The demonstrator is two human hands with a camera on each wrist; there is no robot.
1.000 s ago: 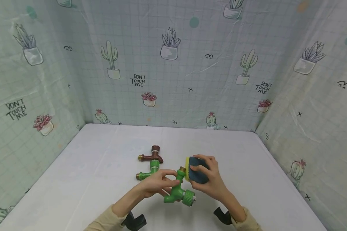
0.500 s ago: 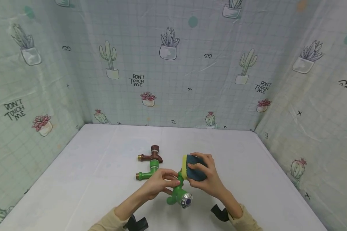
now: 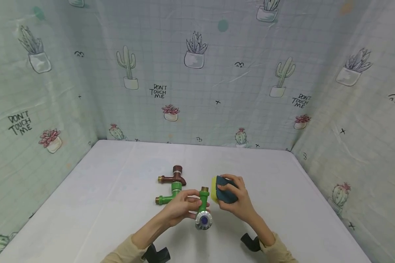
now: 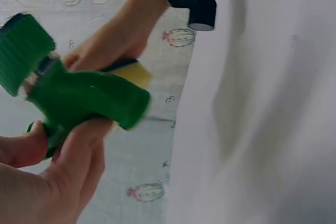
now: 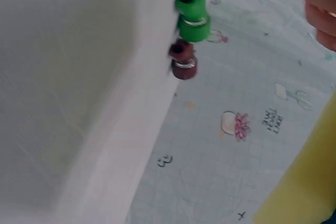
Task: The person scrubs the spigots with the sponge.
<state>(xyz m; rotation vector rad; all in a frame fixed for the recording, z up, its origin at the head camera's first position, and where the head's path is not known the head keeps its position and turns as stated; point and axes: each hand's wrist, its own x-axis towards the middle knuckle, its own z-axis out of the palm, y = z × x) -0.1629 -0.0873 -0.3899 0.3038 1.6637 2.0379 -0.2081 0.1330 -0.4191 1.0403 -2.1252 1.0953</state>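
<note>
My left hand grips a green faucet by its pipe, above the table. The faucet's brass threaded end points up, and its silver knob cap with a blue centre faces me in the head view. In the left wrist view the green spout and ribbed knob show, with thumb and fingers pinching the pipe. My right hand holds a sponge, dark blue on one face and yellow on the other. Its yellow side is turned to the faucet, close beside the threaded end with a narrow gap.
Behind my left hand, a second green faucet lies on the white table. Just beyond it lies a brown faucet. Patterned cloth walls stand at the back and both sides. Black wrist mounts hang below both forearms.
The faucet in my left hand has turned so its knob cap faces me and its pipe stands more upright. The sponge touched the threaded end half a second ago and is now slightly apart.
</note>
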